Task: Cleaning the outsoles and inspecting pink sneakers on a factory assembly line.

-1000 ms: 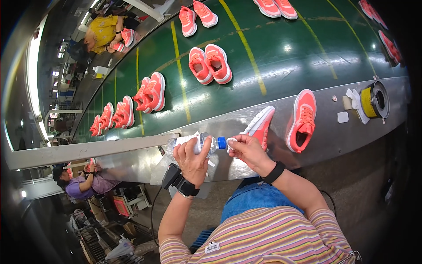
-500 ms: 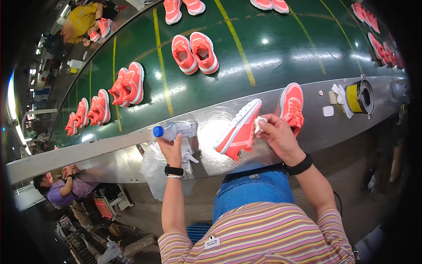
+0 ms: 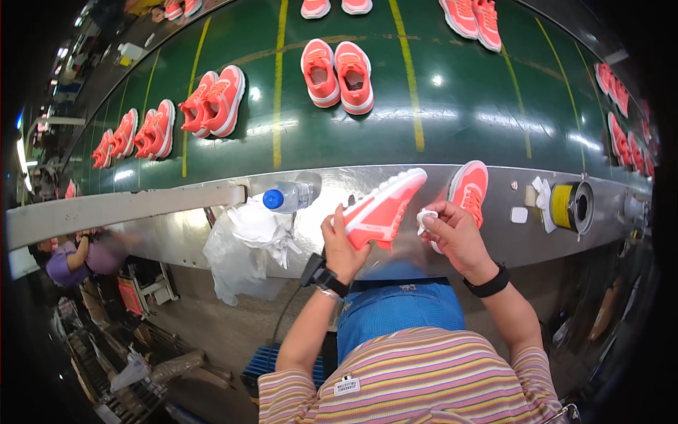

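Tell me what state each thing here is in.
White-soled coral shoe: tilted, held in left hand.
Matching coral shoe: laced, resting on grey metal bench.
Crumpled white wad: pinched in the right hand.
Clear plastic bottle: closed with blue cap.
Translucent plastic bag: rumpled, draped over bench edge.

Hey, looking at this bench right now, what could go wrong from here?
The right hand, pinching a white wad, is just in front of the second shoe and might nudge it.

The blue-capped bottle sits close to the left hand and its tilted coral shoe; a leftward swing could knock it.

The clear plastic bag hangs over the metal ledge's near edge, so it could snag and slide off.
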`<action>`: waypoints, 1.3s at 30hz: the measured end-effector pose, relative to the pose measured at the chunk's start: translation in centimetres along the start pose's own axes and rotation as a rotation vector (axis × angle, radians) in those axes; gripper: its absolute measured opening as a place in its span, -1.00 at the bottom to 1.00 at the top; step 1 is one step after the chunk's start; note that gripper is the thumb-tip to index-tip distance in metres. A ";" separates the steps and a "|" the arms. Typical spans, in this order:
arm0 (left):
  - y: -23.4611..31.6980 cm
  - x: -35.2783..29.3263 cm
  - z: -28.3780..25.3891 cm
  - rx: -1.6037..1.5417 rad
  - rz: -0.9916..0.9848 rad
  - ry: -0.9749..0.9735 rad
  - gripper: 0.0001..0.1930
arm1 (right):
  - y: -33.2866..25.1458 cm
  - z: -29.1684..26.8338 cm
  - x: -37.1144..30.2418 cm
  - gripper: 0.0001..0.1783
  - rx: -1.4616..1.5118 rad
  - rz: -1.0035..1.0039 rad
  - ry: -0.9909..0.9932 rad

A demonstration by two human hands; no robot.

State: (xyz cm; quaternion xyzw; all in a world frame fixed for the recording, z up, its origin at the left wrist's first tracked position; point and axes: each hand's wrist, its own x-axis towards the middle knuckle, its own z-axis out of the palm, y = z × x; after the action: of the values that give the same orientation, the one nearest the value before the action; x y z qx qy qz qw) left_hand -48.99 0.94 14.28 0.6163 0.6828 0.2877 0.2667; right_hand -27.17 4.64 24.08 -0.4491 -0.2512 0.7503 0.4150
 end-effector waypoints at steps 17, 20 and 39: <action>5.2 1.7 -10.9 -0.332 -0.100 -1.119 -0.07 | 1.2 2.2 -2.6 -0.81 -0.616 0.029 -0.294; 5.0 1.7 -10.1 -0.327 -0.054 -1.187 -0.08 | 1.9 2.1 -2.3 -0.81 -0.711 0.023 -0.353; 2.8 1.2 -12.4 -0.216 0.192 -1.111 -0.02 | 2.9 4.7 -2.6 -0.83 -0.929 -0.092 -0.490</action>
State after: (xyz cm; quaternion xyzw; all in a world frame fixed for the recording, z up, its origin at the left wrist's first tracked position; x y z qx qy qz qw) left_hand -56.11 1.57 24.84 0.7036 0.3477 0.0117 0.6196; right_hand -31.81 0.91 25.36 -0.3855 -0.6665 0.6239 0.1340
